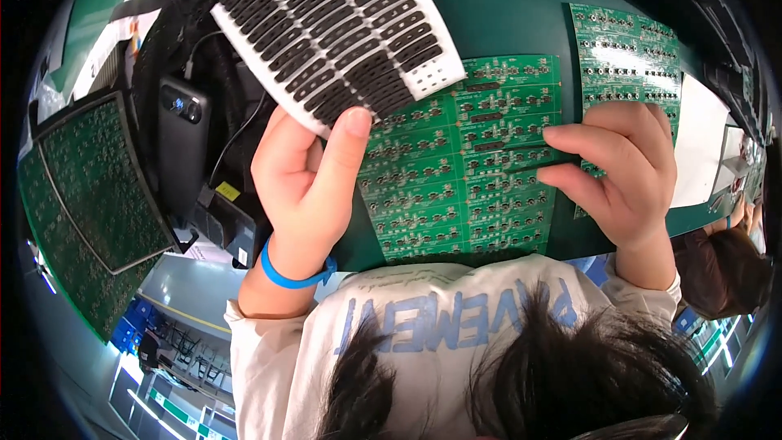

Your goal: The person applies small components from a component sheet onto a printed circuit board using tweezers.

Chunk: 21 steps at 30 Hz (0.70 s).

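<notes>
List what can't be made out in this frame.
Head view:
Left hand: some fingers, behind the white sheet of black strips.
That sheet: far end, cut by the top edge.
Middle circuit board: upper-left part, under the sheet.
Thin dark piece by the right hand: too small to identify.

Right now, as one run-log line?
left hand: holds sheet | right hand: at right edge of board, fingers at thin dark item, grip unclear | second board: farther right

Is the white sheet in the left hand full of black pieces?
Only partly full: black pieces cover most of the white sheet, but its lower right corner is bare.
</notes>
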Available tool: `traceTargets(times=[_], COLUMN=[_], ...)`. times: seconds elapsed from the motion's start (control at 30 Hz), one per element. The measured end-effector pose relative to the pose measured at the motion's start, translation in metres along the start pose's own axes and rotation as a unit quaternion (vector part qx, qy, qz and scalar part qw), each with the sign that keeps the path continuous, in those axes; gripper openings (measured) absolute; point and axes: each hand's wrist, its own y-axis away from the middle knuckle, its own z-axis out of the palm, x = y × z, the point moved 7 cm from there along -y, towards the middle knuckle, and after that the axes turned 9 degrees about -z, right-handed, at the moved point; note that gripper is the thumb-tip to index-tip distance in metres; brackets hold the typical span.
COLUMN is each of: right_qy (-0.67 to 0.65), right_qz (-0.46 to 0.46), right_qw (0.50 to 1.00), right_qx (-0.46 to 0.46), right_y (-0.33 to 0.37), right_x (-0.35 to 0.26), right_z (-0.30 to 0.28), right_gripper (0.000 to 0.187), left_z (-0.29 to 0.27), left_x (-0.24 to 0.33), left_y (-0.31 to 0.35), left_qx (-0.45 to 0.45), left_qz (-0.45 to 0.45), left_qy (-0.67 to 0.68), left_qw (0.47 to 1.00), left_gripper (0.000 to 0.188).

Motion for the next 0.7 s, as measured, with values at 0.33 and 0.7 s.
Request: traceTargets(times=[0.33, 0.7], right_qy=[0.092, 0.012], right_qz=[-0.094, -0.010], right_qw=[0.990, 1.000], right_qx=[0.053, -0.004], right_y=[-0.035, -0.037], right_x=[-0.010, -0.001], right_z=[0.025, 0.037], right_gripper=[0.024, 0.019], left_z=[0.003, 0.006], left_x=[-0.006, -0.003], left_y=[-0.004, -0.005], left_qx=[-0.044, -0.033], left_qz=[-0.052, -0.013], left_qy=[0.112, 0.033], left_qw=[0.991, 0.999], left_gripper=[0.019, 0.016])
